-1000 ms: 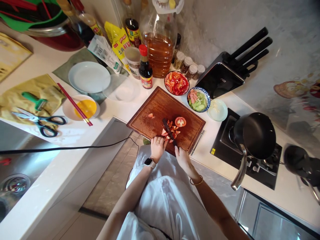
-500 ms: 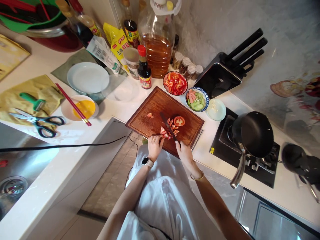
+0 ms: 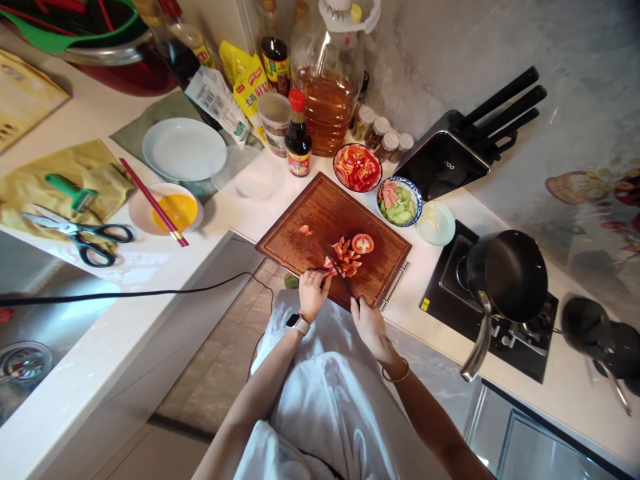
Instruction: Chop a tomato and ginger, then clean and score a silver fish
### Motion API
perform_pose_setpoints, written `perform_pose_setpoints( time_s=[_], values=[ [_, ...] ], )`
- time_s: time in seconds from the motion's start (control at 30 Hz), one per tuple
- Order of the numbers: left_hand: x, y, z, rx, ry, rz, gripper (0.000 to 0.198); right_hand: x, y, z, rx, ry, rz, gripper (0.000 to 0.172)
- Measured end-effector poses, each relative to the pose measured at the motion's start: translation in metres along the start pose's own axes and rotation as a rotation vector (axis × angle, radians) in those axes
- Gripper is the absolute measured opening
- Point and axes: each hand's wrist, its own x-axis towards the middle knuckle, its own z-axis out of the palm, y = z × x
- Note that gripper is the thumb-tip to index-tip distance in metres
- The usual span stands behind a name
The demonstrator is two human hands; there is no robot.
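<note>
On the wooden cutting board [image 3: 296, 212] lies a pile of chopped tomato pieces [image 3: 350, 259], with a cut tomato half [image 3: 363, 243], cut face up, beside it. My right hand [image 3: 369, 323] is closed around the handle of a kitchen knife [image 3: 338, 268], whose dark blade is seen nearly edge-on at the left side of the pile. At the board's near edge, my left hand [image 3: 313, 293] has its fingers bent and pressed together on a tomato piece [image 3: 329, 265] left of the blade. One small tomato scrap [image 3: 305, 230] sits apart on the left.
Behind the board stand bowls of sliced red pepper [image 3: 357, 167] and cucumber with pink slices [image 3: 399, 201], a pale dish [image 3: 436, 223] and a knife block [image 3: 445, 150]. A wok [image 3: 507, 277] rests on the stove, right. Leftward are beaten egg [image 3: 175, 212], scissors [image 3: 83, 233] and a plate [image 3: 184, 150].
The knife has shifted slightly toward me across the board, and its blade looks thinner. More cut pieces now lie right of the blade. The whole view has shifted a little.
</note>
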Motion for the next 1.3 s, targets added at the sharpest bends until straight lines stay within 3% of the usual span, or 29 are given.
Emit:
perform_pose_setpoints(
  time_s=[0.37,0.67,0.93,1.3],
  values=[
    [0.002,-0.004,0.002,0.037,0.036,0.11,0.014,0.014,-0.018,-0.008,0.011,-0.089,0.062,0.042],
    [0.003,-0.008,0.0,0.037,0.011,0.136,0.015,0.036,-0.027,0.005,0.095,-0.11,0.085,0.045],
    [0.008,-0.012,0.004,0.059,0.024,0.066,0.017,0.049,-0.007,0.03,0.37,0.045,0.021,0.043],
    [0.028,-0.002,-0.016,-0.01,-0.001,0.04,0.026,0.027,0.009,0.019,0.668,0.209,0.078,0.052]
  ],
)
